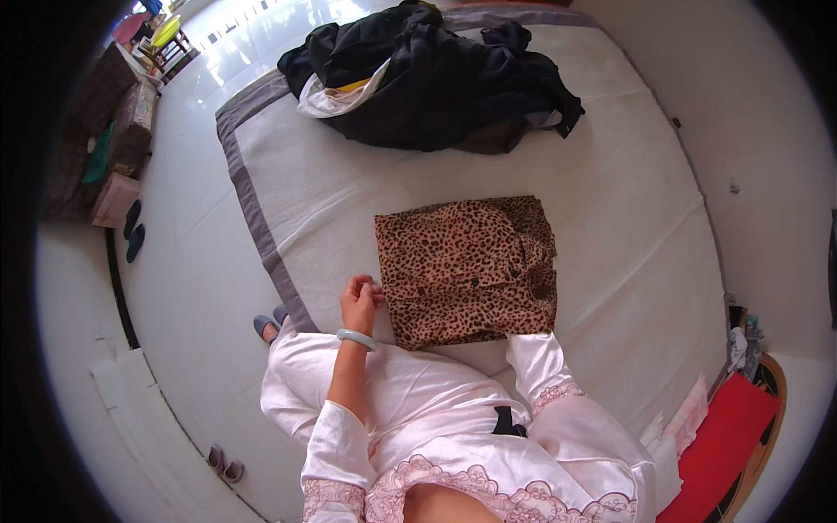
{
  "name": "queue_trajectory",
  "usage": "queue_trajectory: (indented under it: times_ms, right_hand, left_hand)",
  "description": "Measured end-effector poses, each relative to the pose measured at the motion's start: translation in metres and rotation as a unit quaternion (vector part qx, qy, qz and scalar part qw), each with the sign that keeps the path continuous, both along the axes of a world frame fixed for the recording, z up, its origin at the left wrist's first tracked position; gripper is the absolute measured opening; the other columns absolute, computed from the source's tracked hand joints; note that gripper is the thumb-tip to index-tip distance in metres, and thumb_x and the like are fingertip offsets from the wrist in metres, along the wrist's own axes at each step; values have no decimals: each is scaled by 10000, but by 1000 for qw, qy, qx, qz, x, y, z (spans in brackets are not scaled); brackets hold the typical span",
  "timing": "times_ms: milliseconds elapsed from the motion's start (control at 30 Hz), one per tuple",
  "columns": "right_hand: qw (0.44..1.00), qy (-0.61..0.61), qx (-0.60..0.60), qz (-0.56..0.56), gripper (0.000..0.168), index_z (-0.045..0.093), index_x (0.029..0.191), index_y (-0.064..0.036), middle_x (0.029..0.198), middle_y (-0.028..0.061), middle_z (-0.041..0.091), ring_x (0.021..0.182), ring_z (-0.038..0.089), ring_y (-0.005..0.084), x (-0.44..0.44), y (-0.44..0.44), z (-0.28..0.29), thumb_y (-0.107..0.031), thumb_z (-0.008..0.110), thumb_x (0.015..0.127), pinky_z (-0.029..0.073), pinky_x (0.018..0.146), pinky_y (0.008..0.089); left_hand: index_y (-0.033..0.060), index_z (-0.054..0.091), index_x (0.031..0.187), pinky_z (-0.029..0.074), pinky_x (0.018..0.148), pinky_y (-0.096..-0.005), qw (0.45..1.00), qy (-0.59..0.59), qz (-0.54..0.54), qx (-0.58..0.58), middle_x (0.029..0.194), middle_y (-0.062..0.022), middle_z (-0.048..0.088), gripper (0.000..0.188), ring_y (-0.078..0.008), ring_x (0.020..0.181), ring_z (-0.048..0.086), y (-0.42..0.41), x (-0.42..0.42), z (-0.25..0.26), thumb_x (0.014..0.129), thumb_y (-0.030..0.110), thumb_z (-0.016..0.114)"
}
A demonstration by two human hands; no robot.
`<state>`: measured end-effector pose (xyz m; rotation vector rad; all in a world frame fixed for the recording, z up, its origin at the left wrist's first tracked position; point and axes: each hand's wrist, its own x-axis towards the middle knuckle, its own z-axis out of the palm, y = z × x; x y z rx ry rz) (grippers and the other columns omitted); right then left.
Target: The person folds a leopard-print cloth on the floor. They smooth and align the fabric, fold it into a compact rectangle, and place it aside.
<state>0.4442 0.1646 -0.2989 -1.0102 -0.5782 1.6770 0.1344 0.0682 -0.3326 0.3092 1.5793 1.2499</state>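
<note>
A leopard-print garment [458, 268] with dark buttons lies folded into a rough rectangle on a pale bed cover with a grey border [261, 229]. My left hand [361, 299], a pale bangle on its wrist, is at the garment's left edge with its fingers curled; whether they pinch the cloth cannot be told. The right sleeve [539, 363] reaches the garment's lower right edge, where my right hand is hidden, seemingly beneath the cloth. Beyond the garment is a heap of dark clothes [444, 85] with a white piece [343, 98] among them.
A wall runs along the right of the bed. Near the lower right are a red cloth [719, 444] and some pale fabric [686, 415]. Dark slippers [135, 242] stand on the tiled floor by a pink box [116, 199]. Another pair of shoes [225, 463] is at the lower left.
</note>
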Motion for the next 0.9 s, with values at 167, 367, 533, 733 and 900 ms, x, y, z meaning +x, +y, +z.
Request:
queue_trajectory:
  times_ms: [167,367,533,733,900]
  right_hand:
    - [1000,-5,0,-1,589,374,1436,-84,1428,71,445,1308,419,227,0,-1,0,-457,422,982,324,1093,353]
    - [1000,-14,6,4,600,368,1439,-82,1431,70,441,1308,418,227,0,-1,0,-462,426,979,325,1092,355]
    - [999,-32,15,-5,609,363,1442,-80,1434,69,437,1308,417,226,-4,-3,-3,-467,429,977,327,1092,356]
    - [998,-56,37,0,620,358,1444,-77,1438,68,433,1309,416,226,-15,-5,-7,-473,433,974,328,1091,358]
    - [991,-96,79,47,629,353,1447,-75,1441,67,429,1309,415,226,-1,4,4,-477,437,971,329,1091,360]
  left_hand:
    - [9,428,1265,497,726,-289,951,306,-35,5,969,-119,602,511,-167,815,592,2,37,12,864,182,693]
    - [32,445,1217,501,752,-251,994,-37,22,96,992,-108,636,411,-150,859,610,1,18,-2,855,9,639]
    - [25,451,1211,493,837,-264,996,-34,29,81,1012,-82,646,366,-147,918,612,-13,-25,-6,875,-15,591]
    - [29,468,1183,495,771,-237,994,-13,25,103,953,-68,651,325,-119,849,607,-16,-41,-10,882,-35,572]
    - [33,481,1163,492,760,-231,991,6,43,129,947,-72,653,300,-113,838,604,-15,-45,3,885,-37,572]
